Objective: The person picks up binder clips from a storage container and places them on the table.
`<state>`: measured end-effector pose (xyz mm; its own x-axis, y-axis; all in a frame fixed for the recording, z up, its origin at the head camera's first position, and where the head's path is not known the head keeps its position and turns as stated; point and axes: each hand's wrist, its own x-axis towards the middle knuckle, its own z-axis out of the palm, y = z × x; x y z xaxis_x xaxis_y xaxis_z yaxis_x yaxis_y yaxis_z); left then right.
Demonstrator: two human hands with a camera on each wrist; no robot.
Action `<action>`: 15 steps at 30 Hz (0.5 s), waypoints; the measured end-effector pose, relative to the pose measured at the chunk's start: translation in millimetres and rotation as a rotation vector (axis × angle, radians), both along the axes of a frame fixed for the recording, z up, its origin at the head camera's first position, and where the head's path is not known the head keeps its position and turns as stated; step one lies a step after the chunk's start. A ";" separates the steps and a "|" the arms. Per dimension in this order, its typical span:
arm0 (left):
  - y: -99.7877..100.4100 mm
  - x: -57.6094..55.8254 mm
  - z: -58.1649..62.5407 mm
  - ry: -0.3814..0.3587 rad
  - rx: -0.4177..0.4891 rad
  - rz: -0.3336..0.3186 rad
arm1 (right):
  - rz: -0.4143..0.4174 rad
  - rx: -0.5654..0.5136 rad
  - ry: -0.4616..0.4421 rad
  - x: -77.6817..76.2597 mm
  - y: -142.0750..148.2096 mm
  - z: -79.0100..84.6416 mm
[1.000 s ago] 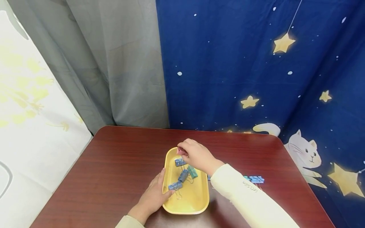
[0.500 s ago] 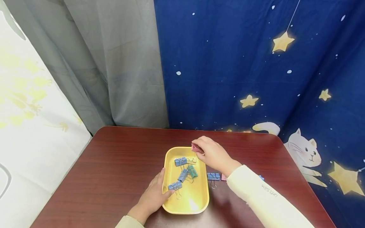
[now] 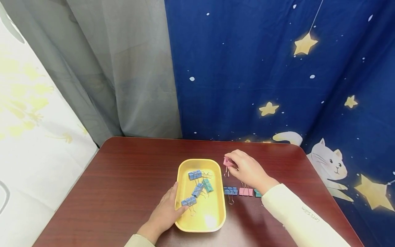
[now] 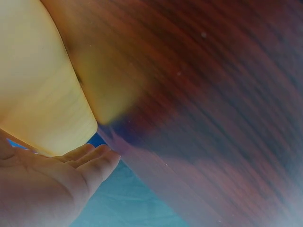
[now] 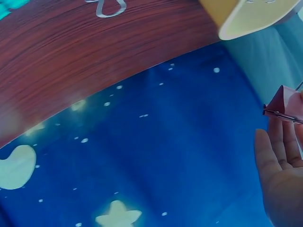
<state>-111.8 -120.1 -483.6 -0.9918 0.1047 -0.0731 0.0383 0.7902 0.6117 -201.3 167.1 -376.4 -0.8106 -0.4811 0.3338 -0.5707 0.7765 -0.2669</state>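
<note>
My right hand (image 3: 248,169) pinches a pink binder clip (image 3: 227,162) above the table, just right of the yellow tray (image 3: 213,224); the clip's wire handle hangs down. In the right wrist view the same pink binder clip (image 5: 289,105) shows between thumb and fingers. My left hand (image 3: 165,211) holds the tray's left side, thumb over the rim, fingers along the outer wall. Inside the tray lie several binder clips: blue ones (image 3: 195,175), a green one (image 3: 207,185) and a yellowish one (image 3: 206,175).
Right of the tray, a row of binder clips lies on the dark red table (image 3: 129,185): blue (image 3: 230,191), pink (image 3: 246,191) and green (image 3: 257,193), the green one partly hidden by the right sleeve (image 3: 302,212). Grey and starry blue curtains (image 3: 234,68) hang behind the table.
My right hand has carried the pink binder clip rightward from over the tray to beyond its right rim. More of the row on the table shows. My left hand stays on the tray.
</note>
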 end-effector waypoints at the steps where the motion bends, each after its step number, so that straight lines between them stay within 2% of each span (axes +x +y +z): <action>1: -0.1 0.1 0.0 -0.003 0.001 0.000 | -0.008 0.003 -0.002 -0.1 3.1 -0.5; 15: -1.2 1.3 3.8 0.012 0.010 -0.017 | -0.112 -0.004 0.011 -8.0 57.6 -3.6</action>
<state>-110.6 -121.3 -479.8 -0.9907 0.1223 -0.0602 0.0590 0.7831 0.6191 -209.3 224.7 -380.0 -0.8556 -0.3859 0.3449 -0.4831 0.8348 -0.2643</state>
